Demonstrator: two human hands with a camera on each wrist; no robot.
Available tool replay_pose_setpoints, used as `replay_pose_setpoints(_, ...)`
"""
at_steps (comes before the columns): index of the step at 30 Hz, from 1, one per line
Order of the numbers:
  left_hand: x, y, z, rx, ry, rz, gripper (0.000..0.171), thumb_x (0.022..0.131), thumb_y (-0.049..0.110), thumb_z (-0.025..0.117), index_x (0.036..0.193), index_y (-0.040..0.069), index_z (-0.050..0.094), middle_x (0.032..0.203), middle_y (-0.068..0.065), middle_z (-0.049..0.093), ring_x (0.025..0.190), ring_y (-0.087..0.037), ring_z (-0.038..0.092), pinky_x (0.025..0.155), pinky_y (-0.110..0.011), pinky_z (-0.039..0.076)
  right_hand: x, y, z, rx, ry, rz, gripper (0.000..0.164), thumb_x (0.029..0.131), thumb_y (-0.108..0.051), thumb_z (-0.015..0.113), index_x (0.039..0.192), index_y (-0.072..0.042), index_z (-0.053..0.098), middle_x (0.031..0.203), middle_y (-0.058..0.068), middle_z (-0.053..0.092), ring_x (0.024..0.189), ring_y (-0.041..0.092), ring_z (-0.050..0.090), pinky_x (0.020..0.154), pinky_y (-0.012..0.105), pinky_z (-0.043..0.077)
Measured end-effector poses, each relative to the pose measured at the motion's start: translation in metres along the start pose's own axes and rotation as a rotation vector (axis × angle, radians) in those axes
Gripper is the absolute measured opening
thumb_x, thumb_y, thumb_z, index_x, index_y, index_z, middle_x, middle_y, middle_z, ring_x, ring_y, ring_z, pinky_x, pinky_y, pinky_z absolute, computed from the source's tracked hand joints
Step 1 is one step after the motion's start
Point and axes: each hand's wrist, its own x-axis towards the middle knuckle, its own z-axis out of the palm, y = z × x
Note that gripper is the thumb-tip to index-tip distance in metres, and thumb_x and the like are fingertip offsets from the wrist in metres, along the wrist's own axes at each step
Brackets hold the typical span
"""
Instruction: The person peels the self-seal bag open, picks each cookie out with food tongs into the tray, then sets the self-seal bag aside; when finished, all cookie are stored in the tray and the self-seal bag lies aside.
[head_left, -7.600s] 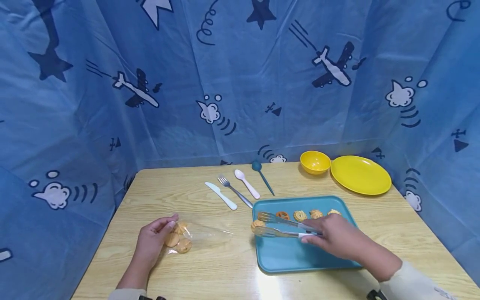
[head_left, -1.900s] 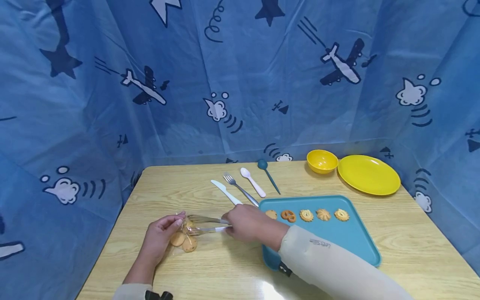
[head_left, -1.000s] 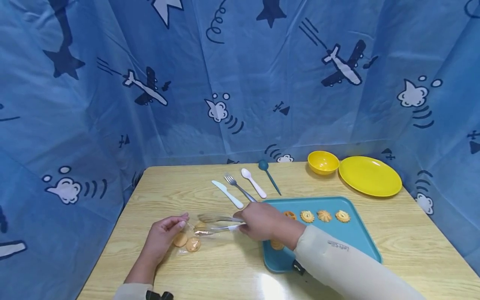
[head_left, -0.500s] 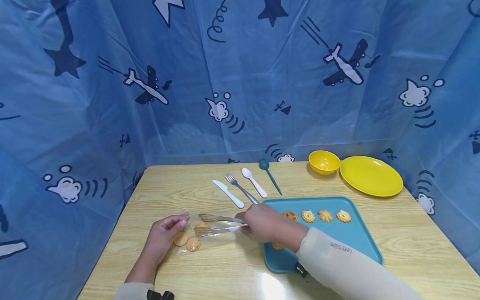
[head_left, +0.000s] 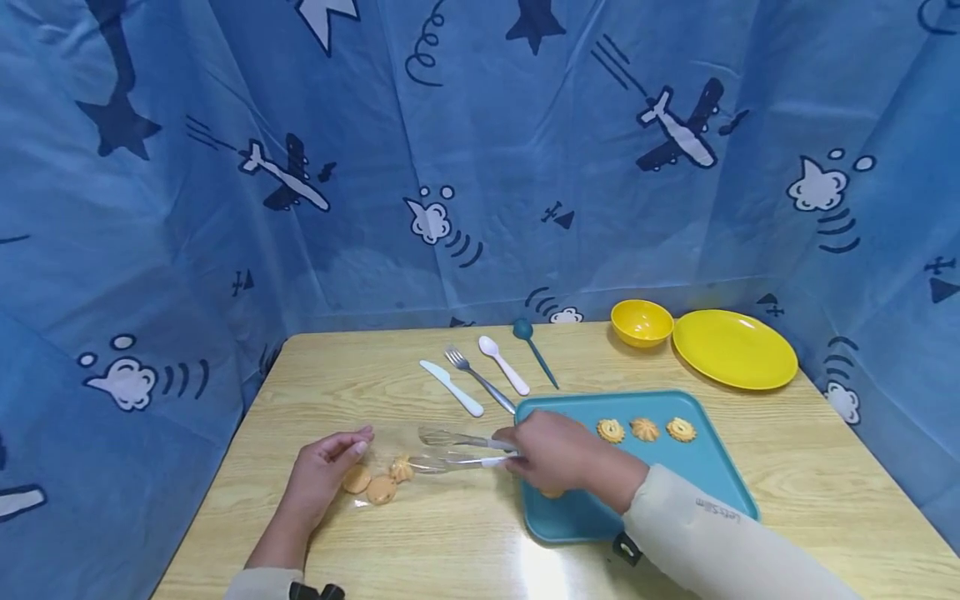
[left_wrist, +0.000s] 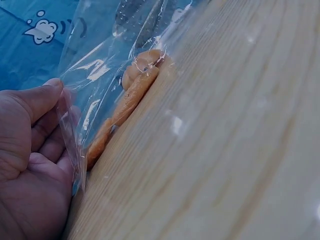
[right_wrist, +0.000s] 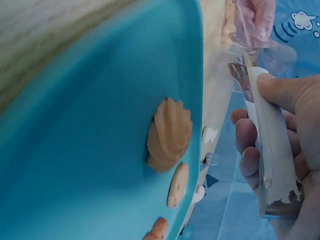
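Left hand (head_left: 321, 472): pinches edge of clear bag (left_wrist: 95, 70).
Right hand (head_left: 553, 452): grips tongs (right_wrist: 272, 142), tips apart.
Clear bag: likely limp, slippery; hold rim.
Cookies (head_left: 382, 490): probably brittle; clasp sides.

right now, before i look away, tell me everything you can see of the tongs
The tongs have two long, metal-looking arms with whitish grip sections; the right-wrist view shows a slotted tip and a worn patch near the handle's end. The right hand grips the handle, over the tray's near-left part. The arms stand apart, tips pointing left amid the clear bag. Whether they touch a cookie is unclear.
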Motion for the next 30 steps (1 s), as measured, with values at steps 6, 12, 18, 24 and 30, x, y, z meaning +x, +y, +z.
replay_pose_setpoints(6, -0.001, -0.001, -0.001, -0.008, -0.007, 0.012, 0.035, 0.096, 0.029, 0.073, 0.113, -0.002, 0.07, 0.138, -0.008, 0.067, 0.122, 0.005, 0.06, 0.101, -0.011, 0.048, 0.015, -0.004, 0.009, -0.015, -0.05, -0.02, 0.041, 0.1, -0.038, 0.066, 0.136, -0.018, 0.065, 0.077, -0.013, 0.067, 0.061, 0.0, 0.052, 0.068, 0.025, 0.054)
replay_pose_setpoints(12, 0.0, -0.003, -0.002, -0.004, -0.006, 0.015, 0.033, 0.096, 0.028, 0.073, 0.113, -0.001, 0.071, 0.137, -0.007, 0.067, 0.122, 0.005, 0.06, 0.101, -0.011, 0.048, 0.028, -0.009, 0.013, -0.028, -0.078, -0.037, 0.038, 0.1, -0.038, 0.064, 0.134, -0.02, 0.066, 0.064, -0.017, 0.055, 0.056, 0.002, 0.05, 0.062, 0.024, 0.049)
replay_pose_setpoints(18, 0.0, -0.002, -0.001, -0.001, -0.008, 0.002, 0.034, 0.096, 0.029, 0.073, 0.114, 0.001, 0.071, 0.137, -0.005, 0.067, 0.123, 0.005, 0.059, 0.102, -0.011, 0.048, 0.025, -0.01, 0.013, -0.03, -0.058, -0.06, 0.036, 0.101, -0.035, 0.064, 0.133, -0.019, 0.067, 0.058, -0.016, 0.051, 0.051, 0.001, 0.046, 0.059, 0.021, 0.048)
replay_pose_setpoints(24, 0.0, 0.0, -0.002, 0.012, 0.001, 0.002, 0.033, 0.095, 0.031, 0.073, 0.113, 0.004, 0.072, 0.136, -0.002, 0.068, 0.123, 0.005, 0.059, 0.101, -0.011, 0.048, 0.018, -0.007, 0.011, -0.026, -0.029, -0.065, 0.038, 0.101, -0.032, 0.064, 0.135, -0.015, 0.066, 0.055, -0.014, 0.046, 0.048, 0.001, 0.042, 0.055, 0.021, 0.044)
replay_pose_setpoints(30, 0.0, 0.001, -0.001, 0.009, -0.006, -0.006, 0.033, 0.095, 0.03, 0.073, 0.114, 0.002, 0.071, 0.137, -0.004, 0.067, 0.126, 0.003, 0.059, 0.101, -0.01, 0.048, 0.009, -0.003, 0.008, -0.003, -0.013, -0.055, 0.041, 0.101, -0.032, 0.063, 0.138, -0.014, 0.064, 0.057, -0.015, 0.048, 0.046, 0.001, 0.041, 0.052, 0.021, 0.042)
